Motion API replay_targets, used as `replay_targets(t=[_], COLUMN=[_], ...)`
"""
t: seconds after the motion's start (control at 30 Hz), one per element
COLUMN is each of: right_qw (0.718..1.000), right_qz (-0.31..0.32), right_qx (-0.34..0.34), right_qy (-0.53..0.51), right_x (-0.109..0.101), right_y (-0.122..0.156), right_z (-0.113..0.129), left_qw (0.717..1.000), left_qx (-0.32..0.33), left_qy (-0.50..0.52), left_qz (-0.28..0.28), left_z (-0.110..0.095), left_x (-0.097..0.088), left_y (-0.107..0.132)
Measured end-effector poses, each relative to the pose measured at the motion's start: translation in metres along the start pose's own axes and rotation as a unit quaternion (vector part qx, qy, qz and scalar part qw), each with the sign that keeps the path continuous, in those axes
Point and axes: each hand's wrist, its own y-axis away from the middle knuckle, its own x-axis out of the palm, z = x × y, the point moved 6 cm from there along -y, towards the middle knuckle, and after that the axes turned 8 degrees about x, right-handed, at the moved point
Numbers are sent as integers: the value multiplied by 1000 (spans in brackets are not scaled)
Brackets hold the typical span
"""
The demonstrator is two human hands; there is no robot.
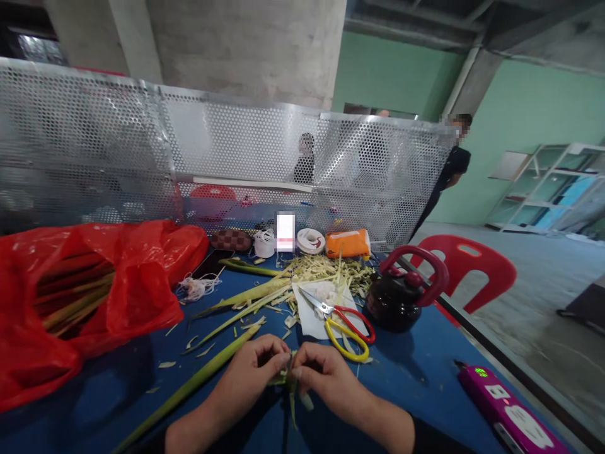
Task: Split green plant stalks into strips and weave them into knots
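My left hand (253, 372) and my right hand (328, 378) meet at the front middle of the table, fingers pinched together. Between their fingertips is a small bundle of green plant strips (292, 394), with ends hanging below; the fingers cover much of it. A long green leaf stalk (201, 378) lies slantwise beside my left hand. Just beyond my right hand, scissors (331, 312) with one red and one yellow handle rest on white paper (312, 321), blades partly spread. Pale plant shreds (314, 268) are heaped behind the paper, near several longer stalks (246, 295).
A red plastic bag (146, 277) of stalks fills the left. White thread (198, 287) lies tangled beside it. A dark kettle (394, 302) and a purple device (505, 407) stand right. Tape (311, 241) and an orange packet (348, 243) sit before the perforated metal screen (246, 135).
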Motion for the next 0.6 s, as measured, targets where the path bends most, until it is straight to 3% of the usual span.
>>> replay_targets(t=[0.23, 0.4, 0.6], right_qw=[993, 981, 991], right_qz=[-5, -21, -1], right_qx=[-86, -152, -116], right_qy=[87, 118, 67], right_x=[3, 3, 6], right_y=[7, 11, 10], right_z=[18, 31, 26], left_qw=[981, 985, 995], left_qx=[97, 97, 37], left_qy=[-162, -135, -47], left_qz=[-47, -53, -79], left_z=[-24, -24, -10], left_x=[-3, -1, -5], left_y=[9, 11, 8])
